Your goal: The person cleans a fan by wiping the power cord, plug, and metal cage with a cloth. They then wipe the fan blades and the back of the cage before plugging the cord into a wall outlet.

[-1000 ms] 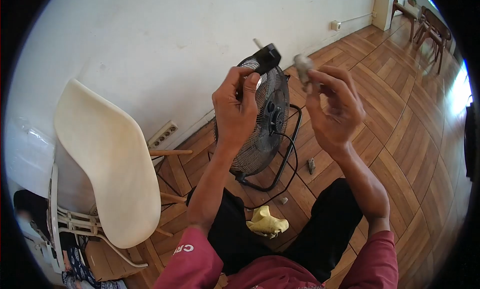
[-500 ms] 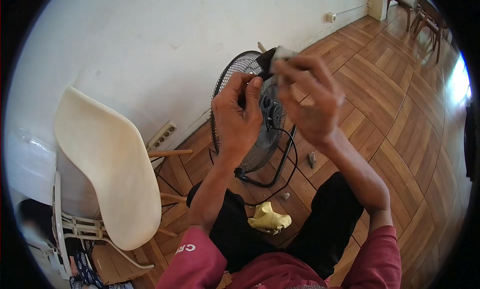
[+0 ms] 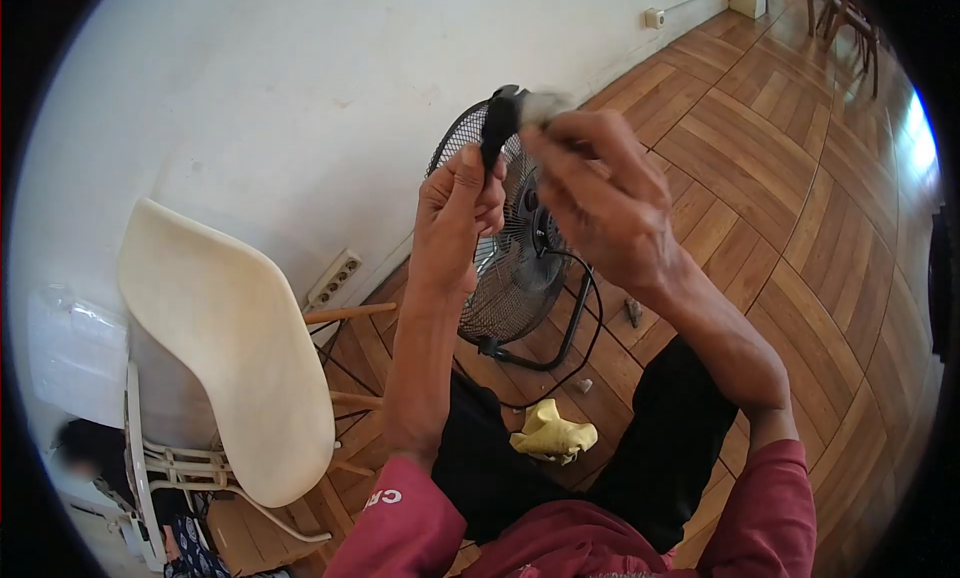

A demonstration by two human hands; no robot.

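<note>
My left hand (image 3: 455, 213) is raised in front of the floor fan, fingers closed round the lower end of a black curved piece (image 3: 500, 123) that points upward. Against the piece's upper end is a greyish-white wad (image 3: 546, 106), smeared by motion and pinched in the fingers of my right hand (image 3: 615, 198); it looks like a rag. Behind both hands stands the black floor fan (image 3: 508, 303), its round wire cage tilted and partly hidden by them. A yellow cloth (image 3: 552, 434) lies crumpled on the floor between my legs.
A cream chair (image 3: 235, 348) is at the left, near a power strip (image 3: 335, 280) by the white wall. The fan's black cable (image 3: 598, 323) loops over the wooden floor. Small grey bits (image 3: 633, 312) lie right of the fan. Wooden chairs (image 3: 850, 28) stand far back right.
My left hand has turned, so the black piece now stands more upright in it. My right hand has shifted slightly left with the greyish-white rag. The view has moved a little.
</note>
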